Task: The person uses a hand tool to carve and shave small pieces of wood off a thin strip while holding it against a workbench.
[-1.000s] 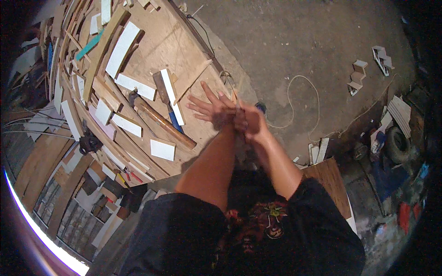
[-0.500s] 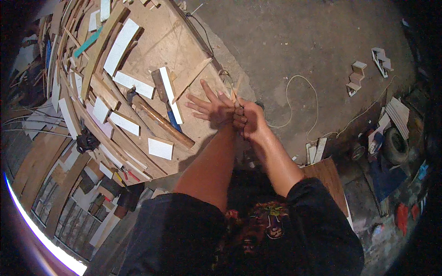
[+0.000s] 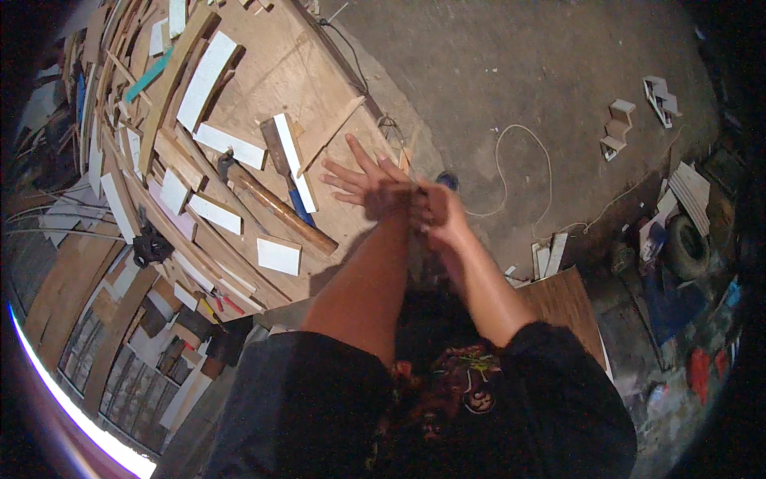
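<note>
My left hand (image 3: 365,182) has its fingers spread over the right edge of the plywood table (image 3: 291,72). My right hand (image 3: 438,211) is curled beside and against my left wrist, its fingers partly in shadow; whatever it holds is hidden. Left of my hands lie a long wooden-handled hammer (image 3: 283,209), a flat tool with a blue handle (image 3: 300,203) against a white-faced strip (image 3: 287,140), a short white block (image 3: 277,257) and a thin wooden stick (image 3: 330,137).
Many wooden offcuts (image 3: 209,80) cover the table's left side. Cables (image 3: 503,160) run over the concrete floor (image 3: 519,64) at right, near zigzag wooden pieces (image 3: 618,128), a tire (image 3: 688,249) and a brown board (image 3: 558,307). Pliers (image 3: 231,305) lie at the table's near edge.
My left hand's spread fingers have shifted slightly up in the picture. My right hand's curled fingers move slightly against my left wrist. The table's contents look unchanged.
</note>
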`<state>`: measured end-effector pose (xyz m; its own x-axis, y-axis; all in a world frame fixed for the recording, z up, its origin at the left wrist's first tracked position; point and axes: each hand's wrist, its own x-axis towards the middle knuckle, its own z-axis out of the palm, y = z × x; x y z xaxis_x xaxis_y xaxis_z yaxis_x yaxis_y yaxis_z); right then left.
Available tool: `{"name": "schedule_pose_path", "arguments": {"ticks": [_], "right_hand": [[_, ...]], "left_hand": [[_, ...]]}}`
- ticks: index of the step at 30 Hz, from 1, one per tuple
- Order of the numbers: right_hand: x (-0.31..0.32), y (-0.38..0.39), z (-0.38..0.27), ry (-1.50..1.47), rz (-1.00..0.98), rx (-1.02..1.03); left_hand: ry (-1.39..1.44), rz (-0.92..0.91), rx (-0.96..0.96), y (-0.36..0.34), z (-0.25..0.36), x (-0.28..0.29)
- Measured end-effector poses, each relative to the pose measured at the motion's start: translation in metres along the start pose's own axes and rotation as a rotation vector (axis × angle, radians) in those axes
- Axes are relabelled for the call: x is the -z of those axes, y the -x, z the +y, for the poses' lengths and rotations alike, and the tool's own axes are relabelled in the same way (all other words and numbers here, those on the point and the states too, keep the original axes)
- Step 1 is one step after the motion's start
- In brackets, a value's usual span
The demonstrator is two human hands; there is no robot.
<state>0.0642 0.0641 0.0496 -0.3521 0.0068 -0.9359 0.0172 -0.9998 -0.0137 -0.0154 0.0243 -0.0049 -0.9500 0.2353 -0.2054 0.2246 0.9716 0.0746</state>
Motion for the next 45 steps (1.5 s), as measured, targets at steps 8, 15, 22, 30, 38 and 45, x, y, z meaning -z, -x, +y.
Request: {"name": "schedule_pose_path", "arguments": {"ticks": [8,15,22,30,38,45], "right_hand": [[0.034,-0.019,0.029,0.507,-0.016,0.386],[0.04,-0.032,0.039,0.524,0.031,0.39],[0.031,-0.015,0.034,0.4,0.088,0.213],[0.044,-0.021,0.024,0.468,0.013,0.33],[0.015,-0.001,0.007,0.14,0.192,0.117],[0.071,-0.051,0.055,0.37,0.097,0.044]], "left_hand": [[-0.024,0.025,-0.005,-0.001,0.0,-0.005],[-0.054,0.032,0.016,-0.006,0.0,-0.008],[-0.075,0.009,0.018,-0.004,0.001,-0.002],[-0.045,0.056,0.023,-0.006,-0.005,-0.012],[-0.039,-0.033,-0.025,-0.004,0.006,0.004],[-0.032,-0.009,-0.054,-0.002,0.002,0.0]]}}
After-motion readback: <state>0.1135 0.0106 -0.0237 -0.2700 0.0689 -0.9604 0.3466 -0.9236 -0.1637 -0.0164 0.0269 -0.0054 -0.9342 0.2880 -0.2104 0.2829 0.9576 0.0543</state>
